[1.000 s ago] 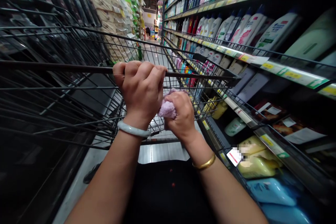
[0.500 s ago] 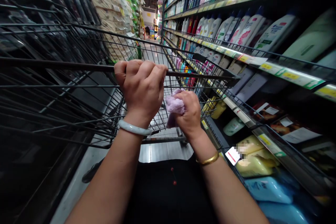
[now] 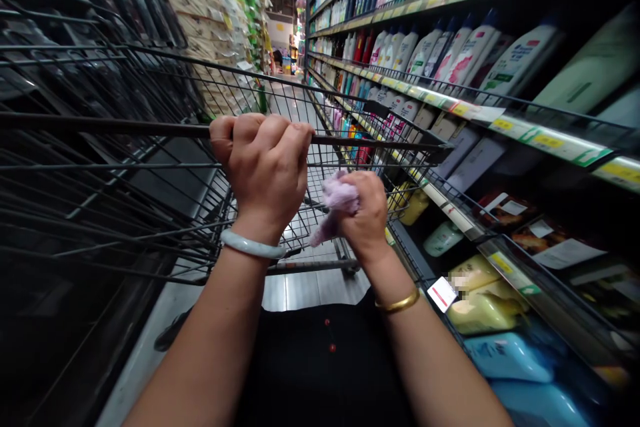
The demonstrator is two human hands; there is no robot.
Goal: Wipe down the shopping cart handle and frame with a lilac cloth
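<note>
My left hand (image 3: 265,167) is closed over the dark handle bar (image 3: 125,124) of a wire shopping cart (image 3: 200,167), knuckles up. A pale bangle (image 3: 254,245) circles that wrist. Lower and to the right, my right hand (image 3: 367,210) is wrapped round a bunched lilac cloth (image 3: 340,195), apart from the bar. One end of the cloth hangs down toward the left. A gold bracelet (image 3: 399,302) sits on the right wrist. Between the hands, the cart's wire basket shows pale floor through its mesh.
On the right, shelves (image 3: 475,110) with price strips carry rows of shampoo bottles (image 3: 475,50). Yellow bottles (image 3: 487,303) and blue bottles (image 3: 510,355) lie low beside me. Stacked packages (image 3: 185,7) line the left. The tiled aisle (image 3: 293,103) runs ahead.
The cloth has shifted in my right hand, its loose end swinging left. My left hand stays on the bar, slightly farther left in view. Shelves shift slightly left.
</note>
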